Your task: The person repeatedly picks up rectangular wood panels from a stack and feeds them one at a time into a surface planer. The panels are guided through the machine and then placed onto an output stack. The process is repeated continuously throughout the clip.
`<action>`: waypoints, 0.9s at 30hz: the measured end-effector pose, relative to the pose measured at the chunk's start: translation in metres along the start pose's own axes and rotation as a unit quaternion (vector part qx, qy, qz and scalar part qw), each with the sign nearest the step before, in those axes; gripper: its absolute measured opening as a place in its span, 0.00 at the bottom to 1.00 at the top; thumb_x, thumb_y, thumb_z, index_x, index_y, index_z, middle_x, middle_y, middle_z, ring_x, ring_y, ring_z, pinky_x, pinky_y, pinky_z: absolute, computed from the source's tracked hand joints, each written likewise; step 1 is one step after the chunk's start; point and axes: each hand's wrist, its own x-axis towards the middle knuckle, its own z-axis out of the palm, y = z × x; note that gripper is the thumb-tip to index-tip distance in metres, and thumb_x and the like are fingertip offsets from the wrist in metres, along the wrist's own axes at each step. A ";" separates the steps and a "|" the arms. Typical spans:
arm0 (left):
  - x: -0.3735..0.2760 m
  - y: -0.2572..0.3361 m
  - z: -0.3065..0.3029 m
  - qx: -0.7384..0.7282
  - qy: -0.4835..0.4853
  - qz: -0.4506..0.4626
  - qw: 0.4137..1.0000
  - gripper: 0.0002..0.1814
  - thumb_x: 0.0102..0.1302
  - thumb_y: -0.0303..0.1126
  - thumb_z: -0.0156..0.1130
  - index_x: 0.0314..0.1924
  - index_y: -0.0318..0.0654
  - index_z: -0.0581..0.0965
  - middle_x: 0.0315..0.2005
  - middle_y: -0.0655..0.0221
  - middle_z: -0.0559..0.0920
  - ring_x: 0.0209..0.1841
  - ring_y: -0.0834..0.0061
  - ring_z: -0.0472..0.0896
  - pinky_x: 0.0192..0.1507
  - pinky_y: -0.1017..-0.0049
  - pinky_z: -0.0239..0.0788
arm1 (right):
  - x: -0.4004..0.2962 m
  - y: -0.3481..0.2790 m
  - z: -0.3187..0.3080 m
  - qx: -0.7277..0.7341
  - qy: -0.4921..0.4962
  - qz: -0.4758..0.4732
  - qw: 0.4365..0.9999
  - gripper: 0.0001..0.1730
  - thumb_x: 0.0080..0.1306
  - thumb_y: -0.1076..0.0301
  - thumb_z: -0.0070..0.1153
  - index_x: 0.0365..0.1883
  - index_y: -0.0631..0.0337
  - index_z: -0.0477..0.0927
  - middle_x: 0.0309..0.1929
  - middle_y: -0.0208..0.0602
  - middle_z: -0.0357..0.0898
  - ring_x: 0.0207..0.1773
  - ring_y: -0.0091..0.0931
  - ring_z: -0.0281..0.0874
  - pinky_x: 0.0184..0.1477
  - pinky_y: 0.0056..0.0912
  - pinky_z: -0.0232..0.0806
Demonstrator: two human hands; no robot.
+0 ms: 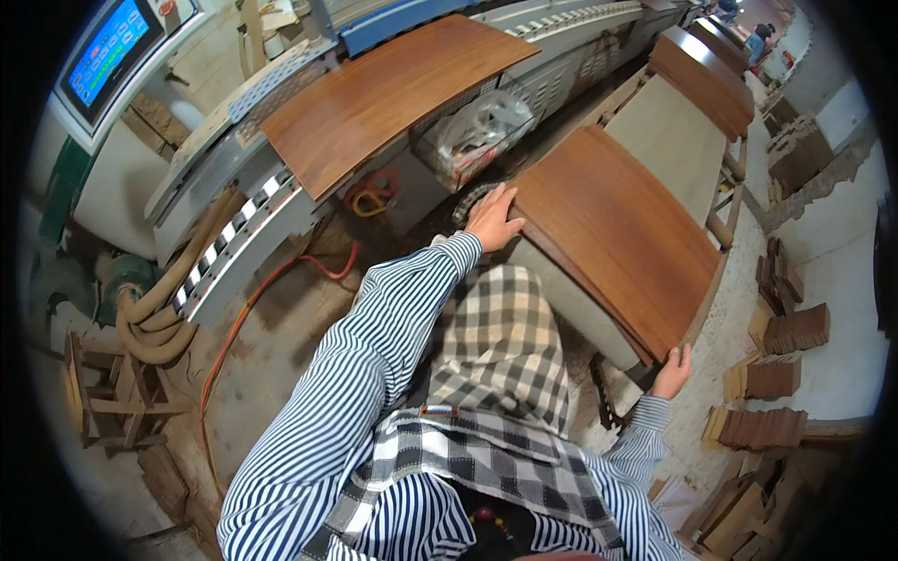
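A stack of brown wood-grain panels (617, 231) lies before me on a roller conveyor, its top panel set slightly askew over the ones below. My left hand (494, 221) touches the near left corner, fingers extended and thumb apart. At the near right corner my right hand (673, 373) lies against the panel's edge; its far fingers are hidden, so its grip is unclear. Another wood-grain panel (400, 98) rests on the machine's infeed to my left, with neither hand on it.
A machine control screen (109, 52) stands upper left. A wire basket (477, 133) with plastic bags hangs under the machine. Red and yellow hoses (242, 315) cross the floor. Further panel stacks (701, 77) stand along the conveyor, with cut boards (796, 329) at right. A person (759, 41) is far off.
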 end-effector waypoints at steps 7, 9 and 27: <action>0.031 0.010 0.013 0.040 0.003 -0.042 0.998 0.43 0.61 0.47 0.62 0.68 0.28 0.58 0.67 0.47 0.62 0.70 0.51 0.59 0.71 0.61 0.49 | -0.001 -0.018 0.007 0.039 -0.023 0.069 0.997 0.26 0.71 0.66 0.49 0.64 0.72 0.68 0.64 0.47 0.70 0.64 0.31 0.68 0.64 0.31 0.60; 0.018 0.013 0.017 0.055 0.029 -0.018 0.998 0.41 0.59 0.43 0.63 0.66 0.24 0.60 0.63 0.44 0.67 0.66 0.51 0.64 0.69 0.61 0.52 | 0.001 -0.006 0.003 0.012 -0.012 0.054 0.998 0.24 0.70 0.69 0.48 0.63 0.71 0.69 0.61 0.45 0.73 0.60 0.30 0.72 0.61 0.30 0.63; -0.143 0.003 -0.011 -0.049 -0.006 -0.124 0.991 0.32 0.74 0.53 0.40 0.36 0.29 0.80 0.35 0.45 0.82 0.41 0.45 0.79 0.46 0.54 0.68 | -0.057 -0.001 -0.106 -0.316 -0.102 -0.075 0.940 0.30 0.73 0.48 0.45 0.31 0.72 0.76 0.29 0.54 0.75 0.32 0.30 0.71 0.37 0.41 0.65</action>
